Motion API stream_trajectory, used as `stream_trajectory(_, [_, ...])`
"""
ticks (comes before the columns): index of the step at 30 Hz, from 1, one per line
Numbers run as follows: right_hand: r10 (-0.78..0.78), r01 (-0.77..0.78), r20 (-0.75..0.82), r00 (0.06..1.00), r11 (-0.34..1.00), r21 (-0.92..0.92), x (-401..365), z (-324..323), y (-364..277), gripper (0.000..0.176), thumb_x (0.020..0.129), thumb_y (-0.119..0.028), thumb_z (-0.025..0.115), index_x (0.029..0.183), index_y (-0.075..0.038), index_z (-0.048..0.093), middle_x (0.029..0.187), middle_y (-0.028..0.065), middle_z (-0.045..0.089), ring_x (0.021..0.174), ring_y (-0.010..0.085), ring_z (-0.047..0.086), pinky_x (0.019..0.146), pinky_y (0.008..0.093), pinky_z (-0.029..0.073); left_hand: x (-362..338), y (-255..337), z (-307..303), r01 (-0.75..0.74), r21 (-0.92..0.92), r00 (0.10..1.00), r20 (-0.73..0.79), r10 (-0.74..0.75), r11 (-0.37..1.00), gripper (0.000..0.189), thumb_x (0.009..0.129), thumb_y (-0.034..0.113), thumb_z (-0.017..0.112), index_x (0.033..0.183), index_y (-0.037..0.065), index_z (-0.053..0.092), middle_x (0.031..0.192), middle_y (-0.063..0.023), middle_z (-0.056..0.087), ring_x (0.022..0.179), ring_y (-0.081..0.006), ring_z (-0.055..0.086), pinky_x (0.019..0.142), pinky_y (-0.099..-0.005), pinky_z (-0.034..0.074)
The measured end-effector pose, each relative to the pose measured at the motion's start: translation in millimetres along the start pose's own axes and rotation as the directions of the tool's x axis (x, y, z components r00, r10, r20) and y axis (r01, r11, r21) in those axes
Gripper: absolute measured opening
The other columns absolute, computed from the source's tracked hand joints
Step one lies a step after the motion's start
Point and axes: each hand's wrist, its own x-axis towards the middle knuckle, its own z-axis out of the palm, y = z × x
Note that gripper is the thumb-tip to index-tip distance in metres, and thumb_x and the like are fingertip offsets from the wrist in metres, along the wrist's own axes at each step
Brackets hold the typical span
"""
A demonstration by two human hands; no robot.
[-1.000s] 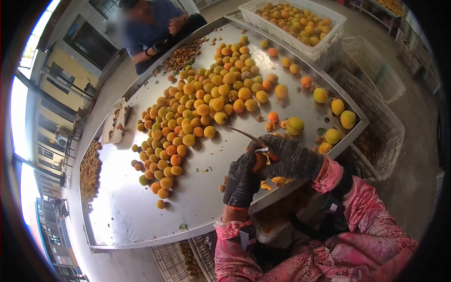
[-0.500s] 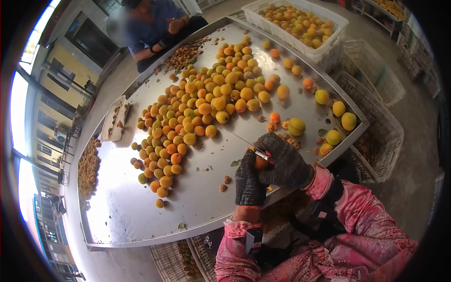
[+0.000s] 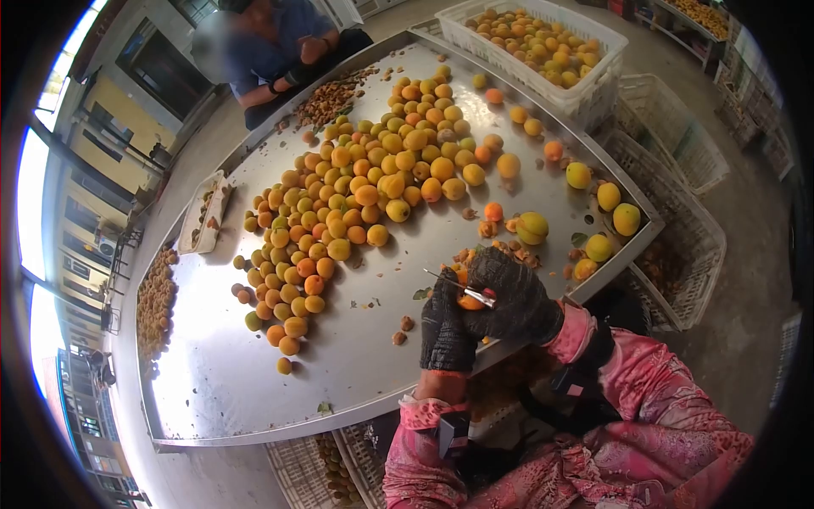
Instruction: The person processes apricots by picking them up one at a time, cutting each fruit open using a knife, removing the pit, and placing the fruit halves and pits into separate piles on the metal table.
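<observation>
- Head view: the left hand (image 3: 447,327), in a dark knitted glove, is closed around a small round orange apricot (image 3: 469,300). It holds the fruit just above the near edge of the shiny steel worktop (image 3: 356,356), in front of the person's chest.
- The right hand (image 3: 517,299), gloved the same, is closed on the red handle of a thin steel knife (image 3: 454,282). The blade lies across the top of the apricot.
- The long axis of the knife runs from the right hand to the left of the picture and a little up. Its tip sticks out beyond the left hand, toward the big heap of yellow-orange apricots (image 3: 365,187).
- The fingers hide most of the apricot, so I cannot tell which way its seam or its own long axis lies.
- To make this cut well, I judge that the left hand should grip firmly without squeezing, with its fingertips off the line of the blade. The blade should press lightly around the stone, and the fruit should turn rather than the knife.
</observation>
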Motion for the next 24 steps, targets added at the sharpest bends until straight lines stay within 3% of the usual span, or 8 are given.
stream_trajectory(9, [0.010,-0.007,0.044,0.999,0.997,-0.071,-5.8,6.2,9.4,0.051,0.064,-0.020,0.076,0.107,-0.004,0.053,0.102,0.0138,0.055,0.095,0.0305,0.055,0.084,0.0380,0.043,5.7,-12.6,5.1,-0.036,-0.261,0.999,-0.003,0.036,0.965,0.048,0.086,0.044,0.049,0.109,0.003,0.053,0.094,-0.0109,0.062,0.079,-0.0236,0.062,0.069,-0.0333,0.053])
stream_trajectory(11, [0.176,-0.163,-0.040,0.984,0.962,0.218,-4.0,5.3,-1.0,0.045,0.066,-0.016,0.074,0.104,-0.003,0.053,0.097,0.0127,0.056,0.089,0.0272,0.057,0.080,0.0366,0.045,9.7,-17.2,2.2,-0.018,-0.303,1.000,0.002,0.019,0.953,0.049,0.085,0.046,0.049,0.108,0.003,0.053,0.095,-0.0115,0.061,0.081,-0.0245,0.061,0.072,-0.0348,0.052])
stream_trajectory(15, [0.211,-0.187,-0.107,0.972,0.962,0.198,-0.1,-1.1,-9.7,0.042,0.068,-0.015,0.074,0.103,-0.005,0.052,0.090,0.0088,0.056,0.083,0.0193,0.058,0.072,0.0321,0.047,19.0,-17.5,-9.7,0.031,-0.416,0.996,-0.065,-0.064,0.909,0.056,0.083,0.054,0.047,0.106,0.003,0.053,0.097,-0.0133,0.060,0.086,-0.0269,0.060,0.082,-0.0403,0.049])
stream_trajectory(17, [0.428,-0.454,0.260,0.866,0.453,0.767,7.2,-11.2,-19.6,0.037,0.071,-0.011,0.072,0.102,-0.005,0.052,0.086,0.0046,0.058,0.079,0.0119,0.057,0.070,0.0283,0.047,19.2,-4.5,-12.5,0.067,-0.428,0.996,-0.031,-0.088,0.901,0.054,0.084,0.053,0.047,0.105,0.004,0.053,0.094,-0.0102,0.060,0.076,-0.0207,0.059,0.069,-0.0314,0.049])
stream_trajectory(19, [0.381,-0.548,0.395,0.836,0.541,0.638,8.3,-23.5,-21.0,0.037,0.072,-0.009,0.072,0.103,-0.005,0.052,0.086,0.0037,0.059,0.080,0.0101,0.056,0.071,0.0270,0.047,21.3,0.5,-13.6,0.046,-0.419,0.995,-0.057,-0.076,0.907,0.051,0.085,0.052,0.047,0.102,0.005,0.054,0.085,-0.0062,0.059,0.058,-0.0114,0.054,0.048,-0.0196,0.045])
stream_trajectory(20, [0.352,-0.609,0.519,0.779,0.623,0.491,9.3,-30.3,-23.2,0.038,0.072,-0.007,0.072,0.104,-0.005,0.052,0.085,0.0027,0.059,0.080,0.0083,0.056,0.071,0.0256,0.047,19.9,2.8,-12.2,0.042,-0.419,0.996,-0.058,-0.074,0.907,0.051,0.085,0.052,0.047,0.102,0.005,0.054,0.085,-0.0062,0.059,0.058,-0.0114,0.054,0.048,-0.0196,0.045])
stream_trajectory(21, [0.401,-0.756,0.653,0.643,0.471,0.455,12.9,-39.9,-32.1,0.038,0.072,-0.008,0.072,0.105,-0.005,0.053,0.086,0.0026,0.060,0.081,0.0079,0.055,0.072,0.0255,0.047,17.0,5.8,-9.8,0.003,-0.364,0.996,-0.077,-0.033,0.931,0.050,0.085,0.052,0.047,0.101,0.005,0.054,0.084,-0.0063,0.059,0.059,-0.0124,0.054,0.047,-0.0204,0.044])
stream_trajectory(24, [0.304,-0.724,0.757,0.578,0.619,0.304,0.6,-43.9,-21.6,0.040,0.073,-0.011,0.071,0.108,-0.005,0.052,0.093,0.0030,0.060,0.084,0.0089,0.055,0.073,0.0253,0.047,26.9,1.4,-23.1,-0.032,-0.349,0.999,-0.041,0.019,0.937,0.050,0.084,0.051,0.049,0.102,0.005,0.054,0.085,-0.0078,0.058,0.066,-0.0167,0.055,0.051,-0.0246,0.047])
